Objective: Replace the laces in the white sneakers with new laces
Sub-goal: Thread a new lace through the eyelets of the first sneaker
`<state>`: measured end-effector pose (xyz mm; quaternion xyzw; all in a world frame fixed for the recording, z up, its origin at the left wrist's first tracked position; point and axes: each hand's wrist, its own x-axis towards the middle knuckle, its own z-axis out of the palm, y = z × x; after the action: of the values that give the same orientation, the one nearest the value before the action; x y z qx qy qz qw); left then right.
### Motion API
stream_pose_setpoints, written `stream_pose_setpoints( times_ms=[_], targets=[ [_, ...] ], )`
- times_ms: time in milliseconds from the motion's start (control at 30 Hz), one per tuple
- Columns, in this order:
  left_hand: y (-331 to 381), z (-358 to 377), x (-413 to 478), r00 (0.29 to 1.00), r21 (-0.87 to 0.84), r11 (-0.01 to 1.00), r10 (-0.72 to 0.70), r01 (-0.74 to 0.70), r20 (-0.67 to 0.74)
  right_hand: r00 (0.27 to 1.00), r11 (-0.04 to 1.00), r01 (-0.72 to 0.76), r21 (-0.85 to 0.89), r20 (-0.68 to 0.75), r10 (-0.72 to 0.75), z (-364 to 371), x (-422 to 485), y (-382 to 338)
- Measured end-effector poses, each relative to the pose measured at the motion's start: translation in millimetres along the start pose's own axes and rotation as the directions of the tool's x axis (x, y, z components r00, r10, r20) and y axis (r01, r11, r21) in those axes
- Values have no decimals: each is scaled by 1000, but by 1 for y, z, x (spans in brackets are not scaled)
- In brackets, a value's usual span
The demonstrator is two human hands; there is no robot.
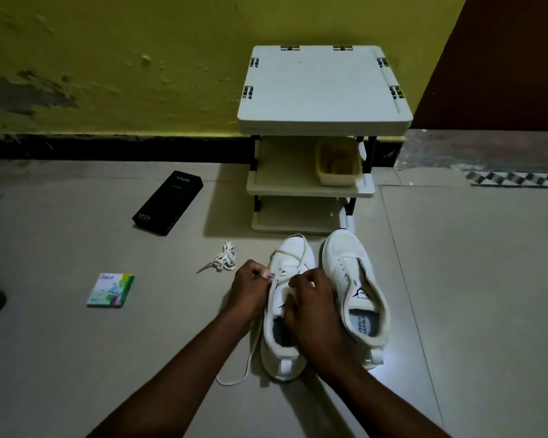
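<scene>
Both bare forearms reach forward from the lower edge and converge. The left hand [250,281] is knuckles-up, its fingertips pinching a white lace [280,273]. The right hand [314,301] sits just beside it with its fingers curled downward; what they grip is hidden.

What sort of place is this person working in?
Most likely a room in a home, at floor level: pale floor tiles, a flaking yellow wall and a small plastic shelf rack by it.

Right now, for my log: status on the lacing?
Left hand pinches lace, right hand on left sneaker. Right sneaker unlaced. Lace bundle on floor, nothing blocking.
</scene>
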<state>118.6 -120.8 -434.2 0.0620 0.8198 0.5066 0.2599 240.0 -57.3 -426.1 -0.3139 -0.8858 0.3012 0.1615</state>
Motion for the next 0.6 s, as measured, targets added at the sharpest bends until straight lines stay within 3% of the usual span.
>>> stream_pose_setpoints(
  times_ms=[133,200,267,333,367,433,467,533,600],
  targets=[
    [7,-3,4,995,-345,939,-37,3,-93,1000,994,-15,105,4,15,4,-10,6],
    [12,-8,7,993,-530,847,-86,27,-87,1000,999,-15,49,-9,16,2,-8,4],
    [13,-17,10,996,-560,828,-70,28,-53,1000,998,23,-53,-17,-24,-2,-5,4],
    [7,-29,13,986,-251,954,160,-165,-43,999,996,28,-83,-32,-30,-5,-3,2],
    [4,-37,15,949,-34,949,314,-314,5,998,994,39,-99,-43,-43,-4,-3,2],
    [3,-50,19,809,282,758,551,-588,205,999,997,17,-81,-27,-19,-2,-3,2],
    [4,-53,20,747,360,655,585,-665,316,999,998,-11,-61,-36,8,-1,-2,2],
    [11,-55,22,698,459,526,545,-716,464,999,998,-47,-40,-20,47,-1,-2,1],
    [13,-58,27,705,466,528,529,-710,473,999,997,-37,-75,35,40,-2,-3,-2]
  ],
)
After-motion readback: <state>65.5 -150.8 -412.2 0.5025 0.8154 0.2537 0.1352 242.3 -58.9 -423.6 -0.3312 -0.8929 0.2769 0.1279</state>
